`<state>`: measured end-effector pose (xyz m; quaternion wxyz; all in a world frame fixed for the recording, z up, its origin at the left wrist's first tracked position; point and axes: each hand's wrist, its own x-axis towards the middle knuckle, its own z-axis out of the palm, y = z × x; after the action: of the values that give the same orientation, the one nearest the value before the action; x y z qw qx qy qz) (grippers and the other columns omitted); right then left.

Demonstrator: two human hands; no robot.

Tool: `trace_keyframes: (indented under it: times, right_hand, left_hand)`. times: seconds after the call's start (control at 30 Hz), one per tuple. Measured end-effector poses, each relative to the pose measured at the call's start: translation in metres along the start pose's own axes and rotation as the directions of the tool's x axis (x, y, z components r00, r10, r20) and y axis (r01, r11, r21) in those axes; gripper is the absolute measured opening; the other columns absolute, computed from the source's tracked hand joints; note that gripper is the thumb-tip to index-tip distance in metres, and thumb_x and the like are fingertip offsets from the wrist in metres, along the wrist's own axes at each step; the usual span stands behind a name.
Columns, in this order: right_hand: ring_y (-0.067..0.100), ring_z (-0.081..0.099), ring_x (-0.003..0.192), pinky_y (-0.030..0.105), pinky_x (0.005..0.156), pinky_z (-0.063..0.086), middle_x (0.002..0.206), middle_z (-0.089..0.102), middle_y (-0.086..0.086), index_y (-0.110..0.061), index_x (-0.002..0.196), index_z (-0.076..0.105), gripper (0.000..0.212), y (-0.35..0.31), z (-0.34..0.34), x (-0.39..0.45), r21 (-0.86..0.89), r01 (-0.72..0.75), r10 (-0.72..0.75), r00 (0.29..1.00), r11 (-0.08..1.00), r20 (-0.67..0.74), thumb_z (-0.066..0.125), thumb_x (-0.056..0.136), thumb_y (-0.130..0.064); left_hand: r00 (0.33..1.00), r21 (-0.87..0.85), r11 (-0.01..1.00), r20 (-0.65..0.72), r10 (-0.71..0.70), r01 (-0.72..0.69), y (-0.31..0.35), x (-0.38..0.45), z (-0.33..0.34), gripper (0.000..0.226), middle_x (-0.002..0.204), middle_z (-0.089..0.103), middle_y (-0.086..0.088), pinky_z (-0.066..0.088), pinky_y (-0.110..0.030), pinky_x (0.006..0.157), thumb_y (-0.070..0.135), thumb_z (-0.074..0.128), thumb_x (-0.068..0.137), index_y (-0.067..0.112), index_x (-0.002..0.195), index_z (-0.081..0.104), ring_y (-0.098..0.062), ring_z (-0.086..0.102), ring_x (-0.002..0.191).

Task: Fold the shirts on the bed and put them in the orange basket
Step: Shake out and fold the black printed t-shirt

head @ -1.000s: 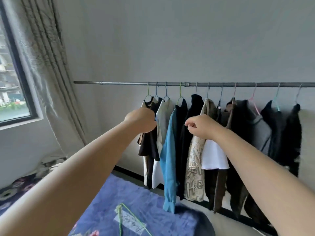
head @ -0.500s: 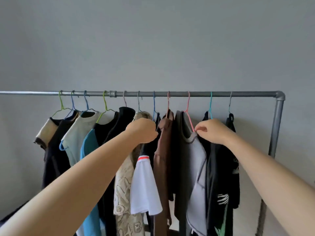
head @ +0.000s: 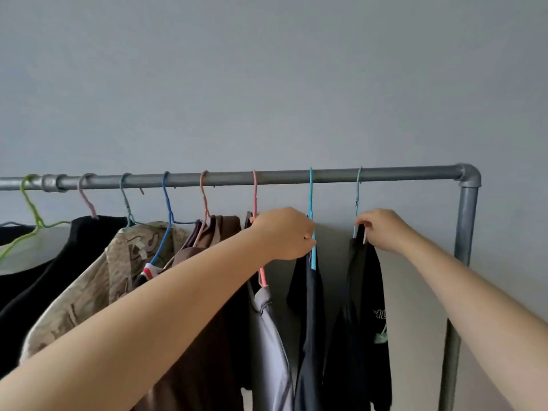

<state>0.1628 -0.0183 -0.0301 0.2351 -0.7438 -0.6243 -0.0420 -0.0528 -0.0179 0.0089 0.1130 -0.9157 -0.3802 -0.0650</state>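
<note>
Rail (head: 281, 175), grey metal pipe, horizontal, with an elbow joint and upright post at its right end; carries a row of wire hangers, garments hanging from most.

Left hand (head: 283, 234): fingers curled round the neck of the bright blue hanger (head: 311, 221), second from the rail's right end, which bears a dark garment (head: 308, 321). Grip sits high, probably to steady or slide the hanger.

Right hand (head: 382, 229): fingertips pinching the collar of the black printed shirt (head: 364, 321) on the teal hanger (head: 358, 200), last before the post; likely picking it for removal.

Other stock, leftward: grey garment (head: 267, 336), brown garment (head: 216, 336), beige patterned shirt (head: 89, 292), black top (head: 59, 262).

Bed and orange basket: not in view. Folding not yet begun for these pieces.
</note>
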Motion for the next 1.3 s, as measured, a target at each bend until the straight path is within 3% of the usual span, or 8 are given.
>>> trace_keyframes:
  times: [0.2, 0.37, 0.53, 0.7, 0.9, 1.03, 1.1, 1.3]
  right_hand:
    - [0.021, 0.055, 0.108, 0.025, 0.088, 0.04, 0.115, 0.06, 0.008, -0.009, 0.111, 0.06, 0.027, 0.037, 0.0, 0.045, 0.054, 0.029, -0.031, 0.999, 0.998, 0.042, 0.051, 0.086, -0.004]
    - [0.015, 0.046, 0.122, 0.026, 0.1, 0.036, 0.132, 0.05, 0.0, -0.017, 0.133, 0.044, 0.044, 0.06, -0.002, 0.078, 0.12, 0.029, -0.055, 0.974, 0.992, 0.221, 0.049, 0.089, -0.011]
    - [0.018, 0.052, 0.109, 0.032, 0.097, 0.041, 0.112, 0.058, -0.001, -0.022, 0.102, 0.062, 0.022, 0.063, 0.003, 0.101, 0.096, 0.171, -0.196, 0.888, 0.981, 0.415, 0.045, 0.09, -0.016]
    - [0.012, 0.041, 0.056, 0.019, 0.054, 0.032, 0.064, 0.043, 0.002, -0.013, 0.059, 0.045, 0.047, 0.059, 0.01, 0.102, 0.035, 0.374, -0.363, 0.867, 0.927, 0.342, 0.035, 0.099, -0.035]
    - [0.013, 0.036, 0.052, 0.025, 0.053, 0.03, 0.058, 0.039, 0.002, -0.012, 0.054, 0.035, 0.055, 0.066, 0.017, 0.104, -0.029, 0.477, -0.453, 0.85, 0.878, 0.267, 0.026, 0.099, -0.043]
    - [0.016, 0.042, 0.056, 0.026, 0.053, 0.031, 0.058, 0.041, 0.001, -0.01, 0.059, 0.044, 0.057, 0.061, 0.013, 0.102, -0.035, 0.499, -0.488, 0.858, 0.866, 0.163, 0.024, 0.098, -0.045]
    - [0.019, 0.044, 0.061, 0.029, 0.055, 0.032, 0.058, 0.041, 0.001, -0.011, 0.061, 0.049, 0.054, 0.055, 0.007, 0.1, 0.028, 0.508, -0.508, 0.858, 0.861, 0.071, 0.026, 0.099, -0.043]
    - [0.017, 0.03, 0.05, 0.029, 0.052, 0.026, 0.049, 0.033, 0.0, -0.014, 0.049, 0.03, 0.048, 0.02, -0.012, 0.086, 0.265, 0.597, -0.582, 0.801, 0.757, -0.141, 0.05, 0.092, -0.023]
  left_hand:
    - [0.989, 0.007, 0.989, 0.023, 0.146, -0.146, 0.017, 0.065, 0.01, 0.039, 0.107, 0.06, -0.004, 0.049, -0.037, 0.086, 0.039, 0.037, 0.096, 0.013, 0.109, 0.063, -0.023, 0.055, 0.101]
    - [0.98, -0.018, 0.991, 0.15, 0.131, -0.13, 0.04, 0.107, 0.023, 0.051, 0.077, 0.051, -0.001, 0.032, -0.022, 0.053, 0.047, 0.036, 0.095, 0.003, 0.091, 0.061, -0.015, 0.045, 0.067]
    - [0.957, -0.097, 0.994, 0.283, 0.071, -0.045, 0.047, 0.134, 0.032, 0.032, 0.067, 0.053, -0.005, 0.03, -0.021, 0.05, 0.028, 0.047, 0.09, 0.002, 0.073, 0.056, -0.017, 0.047, 0.06]
    - [0.959, -0.044, 0.985, 0.24, -0.149, 0.164, 0.057, 0.136, 0.044, 0.018, 0.088, 0.057, -0.008, 0.038, -0.023, 0.066, 0.018, 0.04, 0.095, 0.011, 0.092, 0.056, -0.024, 0.058, 0.086]
    - [0.935, -0.002, 0.944, 0.137, -0.326, 0.33, 0.07, 0.125, 0.054, 0.031, 0.116, 0.056, -0.012, 0.033, -0.026, 0.075, 0.023, 0.03, 0.101, 0.006, 0.117, 0.051, -0.027, 0.052, 0.108]
    - [0.92, -0.03, 0.922, 0.091, -0.382, 0.386, 0.072, 0.111, 0.045, 0.03, 0.099, 0.053, -0.008, 0.04, -0.029, 0.08, 0.024, 0.029, 0.102, 0.008, 0.115, 0.051, -0.024, 0.055, 0.101]
    - [0.918, -0.079, 0.915, 0.065, -0.392, 0.396, 0.071, 0.103, 0.033, 0.031, 0.083, 0.05, 0.001, 0.042, -0.024, 0.072, 0.029, 0.029, 0.102, 0.01, 0.108, 0.052, -0.013, 0.054, 0.078]
    - [0.884, -0.096, 0.881, -0.027, -0.468, 0.463, 0.064, 0.06, 0.01, 0.035, 0.068, 0.044, 0.006, 0.033, -0.018, 0.054, 0.038, 0.028, 0.1, 0.026, 0.068, 0.037, -0.005, 0.042, 0.059]
